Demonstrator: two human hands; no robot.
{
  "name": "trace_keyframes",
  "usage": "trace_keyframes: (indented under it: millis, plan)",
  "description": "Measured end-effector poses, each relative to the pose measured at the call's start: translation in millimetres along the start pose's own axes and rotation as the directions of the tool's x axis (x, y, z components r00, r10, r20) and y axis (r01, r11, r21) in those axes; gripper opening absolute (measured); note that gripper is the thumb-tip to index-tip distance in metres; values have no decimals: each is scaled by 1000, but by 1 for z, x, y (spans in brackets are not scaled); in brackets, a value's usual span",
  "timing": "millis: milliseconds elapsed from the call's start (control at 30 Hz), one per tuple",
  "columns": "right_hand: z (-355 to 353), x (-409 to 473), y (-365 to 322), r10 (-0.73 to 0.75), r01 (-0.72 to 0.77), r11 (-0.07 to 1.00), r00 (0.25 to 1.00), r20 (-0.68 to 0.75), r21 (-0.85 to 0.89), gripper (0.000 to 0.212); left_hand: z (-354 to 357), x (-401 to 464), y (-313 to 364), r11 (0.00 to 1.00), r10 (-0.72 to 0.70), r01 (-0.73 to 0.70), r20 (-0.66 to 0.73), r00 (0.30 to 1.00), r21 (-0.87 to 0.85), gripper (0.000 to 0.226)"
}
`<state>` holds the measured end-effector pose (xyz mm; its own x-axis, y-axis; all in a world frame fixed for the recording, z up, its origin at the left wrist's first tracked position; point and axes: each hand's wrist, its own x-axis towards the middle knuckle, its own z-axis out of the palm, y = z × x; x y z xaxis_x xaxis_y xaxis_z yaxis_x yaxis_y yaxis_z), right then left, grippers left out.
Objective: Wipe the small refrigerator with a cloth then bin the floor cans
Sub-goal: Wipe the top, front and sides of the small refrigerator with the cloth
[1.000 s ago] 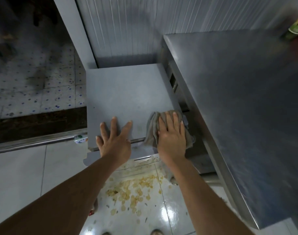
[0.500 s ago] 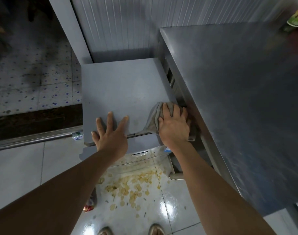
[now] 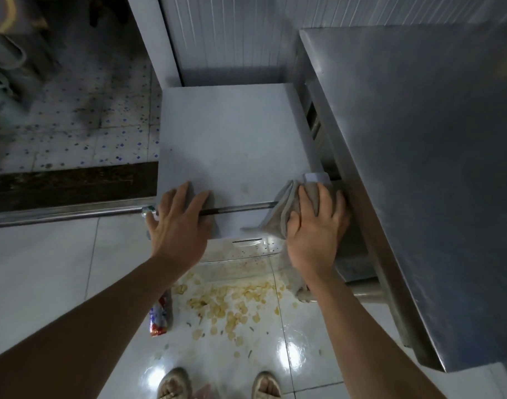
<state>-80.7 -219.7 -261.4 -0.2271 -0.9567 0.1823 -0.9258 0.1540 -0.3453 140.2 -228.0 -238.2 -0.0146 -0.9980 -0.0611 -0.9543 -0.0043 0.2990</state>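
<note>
I can read no lettering anywhere here. The crushed red, white and blue can (image 3: pixel 159 313) lying on the white floor tiles by my left forearm carries printing, but it is too blurred to make out. The small green-and-white can (image 3: pixel 148 210) peeking from behind my left hand (image 3: pixel 179 226) shows colour only. The pale grey refrigerator top (image 3: pixel 232 145) bears no readable label.

Matt grey refrigerator top (image 3: pixel 235 139), soft cloth (image 3: pixel 286 214), brushed-metal counter (image 3: pixel 433 168), glossy floor tiles (image 3: pixel 44 269).
</note>
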Motion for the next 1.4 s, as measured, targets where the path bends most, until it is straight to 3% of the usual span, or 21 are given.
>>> trace_keyframes:
  millis: [167,367,567,700,833,967,1100,1233,1300,1400]
  plan:
    - [8,5,-9,76,-78,997,994,-75,-20,46,8,-12,-24,997,68,-68,2,998,-20,53]
    - [30,-21,-40,140,-123,989,960,-242,84,46,13,-12,-28,995,100,-102,-66,993,-24,50]
    - [58,-56,-101,0,26,993,974,-228,114,50,9,-12,-43,962,226,-235,-73,971,-138,50]
    - [48,-49,-53,-155,156,988,967,-201,-11,53,12,-24,-64,882,283,-330,-180,942,-337,45]
    - [49,-34,-16,-119,133,991,916,-383,10,48,24,-28,-68,823,280,-393,-310,909,-410,42]
    - [74,-33,-45,-110,170,984,824,-555,57,45,36,-23,-72,788,207,-376,-366,907,-487,51]
    - [96,-43,-79,-220,279,960,709,-670,-20,39,43,-22,-79,546,180,-412,-379,908,-729,55]
    - [110,-52,-105,-328,391,918,644,-691,-72,36,48,-28,-92,343,106,-439,-430,897,-831,42]
    - [119,-56,-114,-393,429,894,621,-678,-126,35,56,-31,-100,281,90,-468,-463,882,-838,37]
    - [126,-60,-132,-459,462,867,592,-662,-188,34,67,-35,-111,265,40,-516,-526,850,-814,31]
